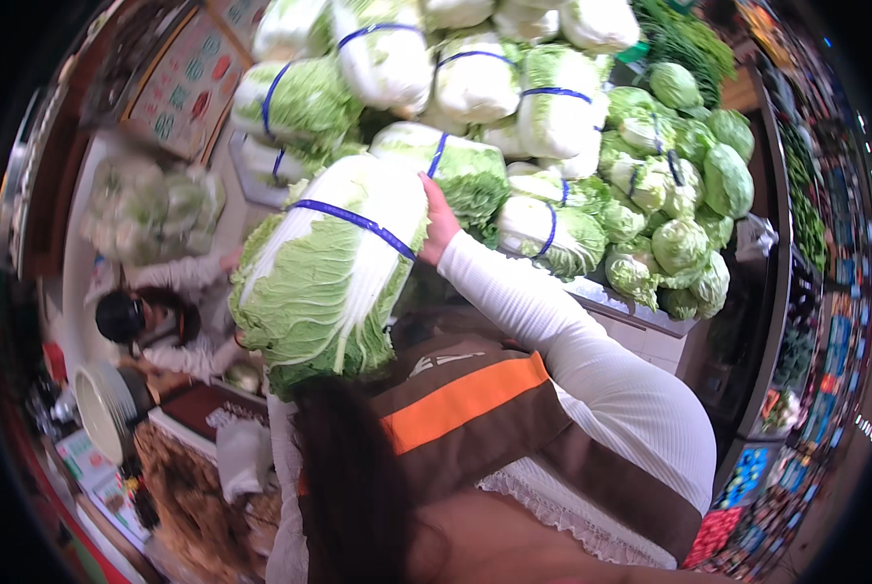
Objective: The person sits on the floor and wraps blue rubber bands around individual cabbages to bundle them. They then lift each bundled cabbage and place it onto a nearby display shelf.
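A large napa cabbage [329,277], pale green and white with a blue band around it, is held up in front of me. My right hand [437,219] grips its right side, fingers partly behind it. A white sleeve at my left rises beneath the cabbage; my left hand is hidden behind it, so I cannot tell its grip. Just beyond is a pile of banded napa cabbages [470,83], with another lying directly behind the held one [465,175].
Round green cabbages [679,248] are heaped at right, leafy greens [684,44] behind. At left are bagged vegetables [149,204], a signboard [183,88], a co-worker [154,321] in a dark cap, and stacked pale containers [105,414]. A long shelf of produce [806,195] runs along the far right.
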`<state>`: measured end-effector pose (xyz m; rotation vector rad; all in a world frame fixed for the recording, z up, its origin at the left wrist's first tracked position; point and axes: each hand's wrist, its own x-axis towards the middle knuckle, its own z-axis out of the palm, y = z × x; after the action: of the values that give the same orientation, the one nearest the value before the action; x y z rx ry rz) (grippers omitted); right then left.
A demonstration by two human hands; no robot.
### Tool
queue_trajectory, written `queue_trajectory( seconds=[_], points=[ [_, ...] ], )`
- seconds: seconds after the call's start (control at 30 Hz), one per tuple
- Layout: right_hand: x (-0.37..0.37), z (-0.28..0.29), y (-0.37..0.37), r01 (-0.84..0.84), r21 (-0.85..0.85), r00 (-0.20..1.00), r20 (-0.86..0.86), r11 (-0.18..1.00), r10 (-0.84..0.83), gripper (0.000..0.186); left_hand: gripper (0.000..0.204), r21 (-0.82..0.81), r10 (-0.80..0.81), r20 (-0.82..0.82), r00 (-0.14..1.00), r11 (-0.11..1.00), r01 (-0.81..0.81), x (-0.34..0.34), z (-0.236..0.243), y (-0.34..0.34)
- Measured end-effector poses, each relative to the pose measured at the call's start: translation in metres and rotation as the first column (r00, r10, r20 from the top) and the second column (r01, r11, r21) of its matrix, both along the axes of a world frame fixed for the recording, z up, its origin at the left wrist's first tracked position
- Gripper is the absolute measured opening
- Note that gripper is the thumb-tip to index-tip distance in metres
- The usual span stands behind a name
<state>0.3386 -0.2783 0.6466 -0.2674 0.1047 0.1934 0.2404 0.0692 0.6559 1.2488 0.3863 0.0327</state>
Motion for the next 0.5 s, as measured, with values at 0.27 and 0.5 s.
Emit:
queue_trajectory(
  seconds=[0.27,0.5],
  points=[
    [-0.088,0.024,-0.116,0.124,-0.299,0.978,-0.125,0.946,-0.168,0.072,0.073,0.249,-0.521,0.069,0.85,0.835,0.491,0.127,0.023,-0.201],
    [-0.174,0.016,-0.154,0.136,-0.266,0.915,-0.337,0.954,-0.224,0.076,0.07,0.376,-0.716,0.115,0.688,0.673,0.637,0.152,0.046,-0.286]
  ],
)
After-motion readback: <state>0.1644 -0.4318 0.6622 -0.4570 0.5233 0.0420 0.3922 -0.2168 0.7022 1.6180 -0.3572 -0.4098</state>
